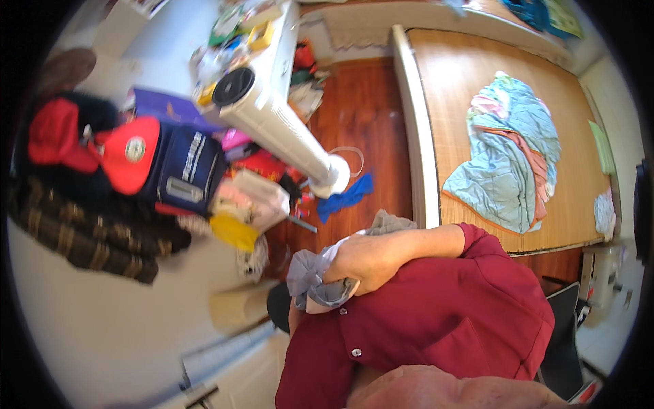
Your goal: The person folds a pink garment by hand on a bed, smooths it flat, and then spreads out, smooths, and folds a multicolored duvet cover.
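My right hand reaches across the front of the maroon shirt and grips a crumpled grey bundle. Thin, wrinkled material with a pale edge makes up this bundle; its exact kind is unclear. Beyond the wrist pokes out a grey-brown crumpled piece, and I cannot tell whether it belongs to the same bundle. A sliver of my left forearm shows at the bundle's lower left, while the left hand itself is hidden behind it. Past the bundle, a blue cloth lies on the wooden floor.
A white tower fan stands left of the floor strip. To the right, a light blue quilt lies rumpled on a woven mat surface with a white side rail. A navy bag, red cap and plaid garment crowd the left.
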`<state>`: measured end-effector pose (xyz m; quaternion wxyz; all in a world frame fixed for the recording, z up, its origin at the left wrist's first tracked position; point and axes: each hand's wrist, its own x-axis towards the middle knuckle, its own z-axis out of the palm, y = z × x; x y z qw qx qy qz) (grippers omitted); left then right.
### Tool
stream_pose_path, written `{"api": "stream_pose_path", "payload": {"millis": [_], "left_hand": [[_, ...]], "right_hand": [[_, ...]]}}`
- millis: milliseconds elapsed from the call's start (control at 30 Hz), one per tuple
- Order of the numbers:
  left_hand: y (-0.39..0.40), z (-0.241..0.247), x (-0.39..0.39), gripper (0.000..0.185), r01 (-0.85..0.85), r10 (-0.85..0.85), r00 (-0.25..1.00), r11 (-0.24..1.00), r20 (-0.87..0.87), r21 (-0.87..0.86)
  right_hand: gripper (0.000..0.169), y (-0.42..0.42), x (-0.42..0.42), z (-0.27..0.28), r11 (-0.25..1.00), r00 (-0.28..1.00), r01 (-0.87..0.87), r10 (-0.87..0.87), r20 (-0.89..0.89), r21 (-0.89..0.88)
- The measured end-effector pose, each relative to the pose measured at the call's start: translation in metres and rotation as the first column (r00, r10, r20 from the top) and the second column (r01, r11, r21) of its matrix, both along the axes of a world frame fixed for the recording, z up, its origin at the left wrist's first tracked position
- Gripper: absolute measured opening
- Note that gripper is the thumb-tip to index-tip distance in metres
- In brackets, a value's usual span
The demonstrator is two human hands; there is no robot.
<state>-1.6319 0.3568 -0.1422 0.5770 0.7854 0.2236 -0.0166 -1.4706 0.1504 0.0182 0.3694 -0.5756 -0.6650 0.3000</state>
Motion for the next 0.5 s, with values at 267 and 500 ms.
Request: {"api": "stream_pose_path", "payload": {"millis": [267, 500], "left_hand": [[0.048, -0.036, 0.179, 0.041, 0.451, -0.450, 0.892, 0.891, 0.043, -0.056], [0.007, -0.048, 0.381, 0.046, 0.735, -0.731, 0.675, 0.678, 0.096, -0.001]], "right_hand": [[0.022, -0.016, 0.086, -0.004, 0.883, 0.895, 0.427, -0.443, -0.048, -0.193], [0.025, -0.061, 0.223, -0.032, 0.752, 0.747, 0.651, -0.659, -0.090, -0.104]]}}
